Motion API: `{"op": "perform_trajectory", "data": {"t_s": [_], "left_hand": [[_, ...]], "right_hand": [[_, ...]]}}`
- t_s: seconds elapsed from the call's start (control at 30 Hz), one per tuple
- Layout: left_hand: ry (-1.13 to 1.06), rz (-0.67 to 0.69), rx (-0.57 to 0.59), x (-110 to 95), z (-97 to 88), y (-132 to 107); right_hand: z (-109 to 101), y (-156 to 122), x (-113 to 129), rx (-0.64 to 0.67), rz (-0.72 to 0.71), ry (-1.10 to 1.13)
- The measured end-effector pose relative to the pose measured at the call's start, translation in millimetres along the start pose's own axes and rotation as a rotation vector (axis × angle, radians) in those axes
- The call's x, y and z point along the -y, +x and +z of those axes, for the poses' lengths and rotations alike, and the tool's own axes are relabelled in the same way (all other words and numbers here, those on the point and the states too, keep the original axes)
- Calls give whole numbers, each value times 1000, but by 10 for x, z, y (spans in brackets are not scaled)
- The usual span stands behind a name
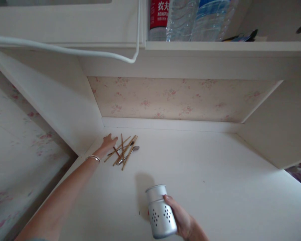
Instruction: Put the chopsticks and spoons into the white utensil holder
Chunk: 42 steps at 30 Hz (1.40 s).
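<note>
— Where is the can (162, 214)?
— Over the near part of the counter (215, 187), in the right hand (181, 216), with its shadow falling just to the left.
— How is it gripped?
— The thumb and fingers wrap around its side, closed on the metal, the thumb lying by the narrower end. The can tilts, that end pointing away from the person, and its punched holes are in plain sight.
— And the left hand (109, 142)?
— Stretched out to the far left corner, right by the sticks (123, 150). Its fingers look spread; whether any of them touches a stick, I can't tell.
— What's in that pile?
— Thin wooden sticks, crossed at various angles, and a metal spoon (136, 148) partly hidden among them.
— Anything else about?
— A bracelet (94, 157) on the left wrist, flowered wallpaper (170, 97) behind, and bottles (183, 20) on the shelf (215, 46) above.
</note>
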State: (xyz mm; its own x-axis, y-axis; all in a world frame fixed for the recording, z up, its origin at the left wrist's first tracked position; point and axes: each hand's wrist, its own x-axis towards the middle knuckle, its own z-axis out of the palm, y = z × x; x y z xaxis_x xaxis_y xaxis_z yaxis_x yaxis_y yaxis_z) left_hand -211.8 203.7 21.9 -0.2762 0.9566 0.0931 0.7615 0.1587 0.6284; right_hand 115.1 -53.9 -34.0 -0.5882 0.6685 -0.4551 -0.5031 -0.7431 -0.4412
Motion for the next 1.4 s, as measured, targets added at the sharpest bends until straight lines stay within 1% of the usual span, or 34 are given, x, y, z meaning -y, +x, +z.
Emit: {"op": "perform_trajectory", "data": {"t_s": [0.07,0.17,0.2,0.23,0.3,0.37,0.47,0.57,0.67,0.77,0.83,0.9,1.0,1.07,1.1,1.13,1.2,1.3,1.37,1.4], "left_hand": [[45,75,43,0,59,-188],[109,213,136,-6,212,-531],[168,276,178,-8,267,-633],[215,320,210,-8,318,-716],[300,347,226,-6,394,-804],[348,302,209,4,426,-789],[378,227,188,39,417,-652],[385,199,165,82,393,-519],[388,199,141,94,381,-462],[404,219,126,61,363,-473],[410,231,116,29,339,-522],[390,245,77,9,307,-618],[294,303,-19,37,264,-891],[175,366,-66,92,251,-1173],[97,395,-55,126,252,-1341],[5,391,-50,160,260,-1523],[-174,304,-43,227,291,-1906],[-362,132,14,308,350,-2425],[-401,49,18,347,373,-2653],[-406,37,37,361,376,-2721]], "right_hand": [[-5,7,-9,-3,10,4],[0,20,-13,-2,13,0],[3,23,-11,1,13,-6],[6,25,-8,4,11,-14],[7,22,-3,16,9,-35],[1,13,-3,25,5,-54],[-1,-2,-10,16,-12,-58],[25,-9,-17,28,-73,-32],[49,0,-27,74,-147,-11],[44,12,-43,82,-215,-10],[53,12,-33,41,-259,-15],[102,8,24,-3,-315,-57],[253,36,231,-61,-448,-263],[372,122,434,-128,-548,-456],[423,198,543,-176,-593,-544],[466,298,651,-227,-629,-621],[521,564,849,-330,-691,-739],[550,1058,1074,-438,-814,-943],[572,1376,1173,-471,-851,-1019],[592,1516,1209,-483,-863,-1053]]}}
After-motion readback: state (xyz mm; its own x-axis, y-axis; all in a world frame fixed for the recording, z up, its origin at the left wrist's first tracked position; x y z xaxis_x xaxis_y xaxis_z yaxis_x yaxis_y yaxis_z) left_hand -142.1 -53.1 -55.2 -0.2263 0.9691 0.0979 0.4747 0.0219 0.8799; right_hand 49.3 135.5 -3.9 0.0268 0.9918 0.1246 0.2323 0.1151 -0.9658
